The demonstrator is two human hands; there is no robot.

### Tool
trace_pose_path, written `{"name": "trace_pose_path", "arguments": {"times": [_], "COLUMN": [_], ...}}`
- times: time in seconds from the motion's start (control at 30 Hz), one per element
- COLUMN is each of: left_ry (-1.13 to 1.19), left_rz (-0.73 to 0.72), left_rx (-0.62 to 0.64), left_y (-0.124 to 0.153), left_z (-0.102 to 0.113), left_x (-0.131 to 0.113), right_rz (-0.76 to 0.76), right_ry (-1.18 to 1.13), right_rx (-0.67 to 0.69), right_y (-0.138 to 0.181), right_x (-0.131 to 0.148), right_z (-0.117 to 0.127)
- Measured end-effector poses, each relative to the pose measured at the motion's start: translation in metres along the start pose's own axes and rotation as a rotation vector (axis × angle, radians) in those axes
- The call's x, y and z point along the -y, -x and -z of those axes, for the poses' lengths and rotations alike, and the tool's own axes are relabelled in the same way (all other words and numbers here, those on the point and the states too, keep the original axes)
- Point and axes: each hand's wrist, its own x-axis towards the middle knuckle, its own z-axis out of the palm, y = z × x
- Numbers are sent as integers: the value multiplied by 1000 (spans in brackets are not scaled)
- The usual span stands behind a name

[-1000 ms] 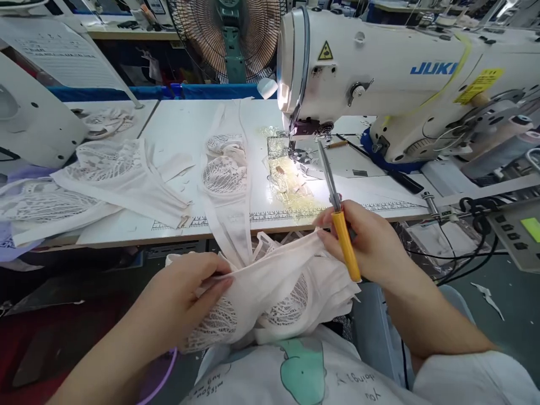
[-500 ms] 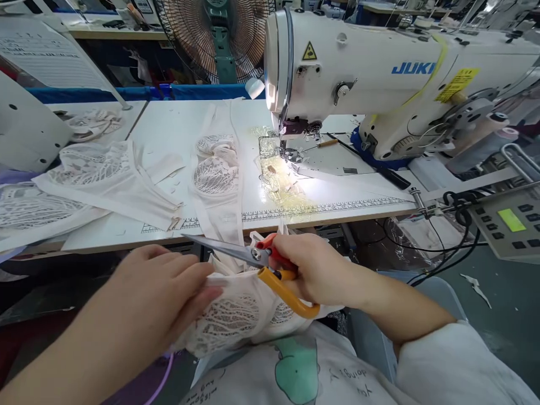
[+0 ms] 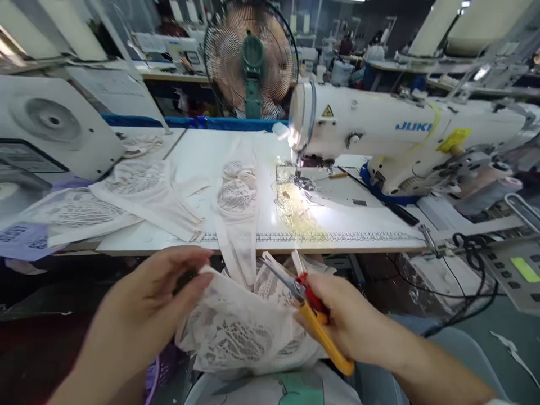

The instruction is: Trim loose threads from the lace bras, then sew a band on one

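Observation:
My left hand [image 3: 154,298] pinches the upper edge of a white lace garment [image 3: 240,332] bunched on my lap, below the table's front edge. My right hand [image 3: 350,323] grips scissors [image 3: 307,312] with yellow and red handles; the blades point up and left, just over the lace. A strip of the same white fabric [image 3: 236,225] runs from the lap bundle up over the table edge toward the white sewing machine [image 3: 400,140].
More lace pieces [image 3: 126,191] lie on the white table [image 3: 198,152] to the left. A fan [image 3: 252,62] stands behind it. A control panel [image 3: 517,270] and cables [image 3: 468,270] hang at right. Another machine [image 3: 46,129] sits at far left.
The view has lifted and pulled back. My right hand with the scissors has shifted right and down, the blades now shorter over the lace; my left hand lifted the fabric's edge.

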Motion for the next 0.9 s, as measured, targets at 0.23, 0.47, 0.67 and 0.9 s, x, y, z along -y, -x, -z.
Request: {"name": "trace_pose_path", "arguments": {"times": [0.23,0.47,0.67,0.9], "left_ry": [97,86,123,24], "left_rz": [-389,-579,-592,-309], "left_rx": [152,318,330,380], "left_y": [0,-8,-11,-12], "left_z": [-49,-81,-84,-83], "left_x": [-1,-7,-3,-2], "right_rz": [-49,143,116,244], "right_ry": [-159,-586,-561,-347], "right_rx": [4,-267,-204,-480], "right_y": [8,-16,-30,-34], "right_x": [-8,4,9,-1], "right_z": [12,27,31,11]}}
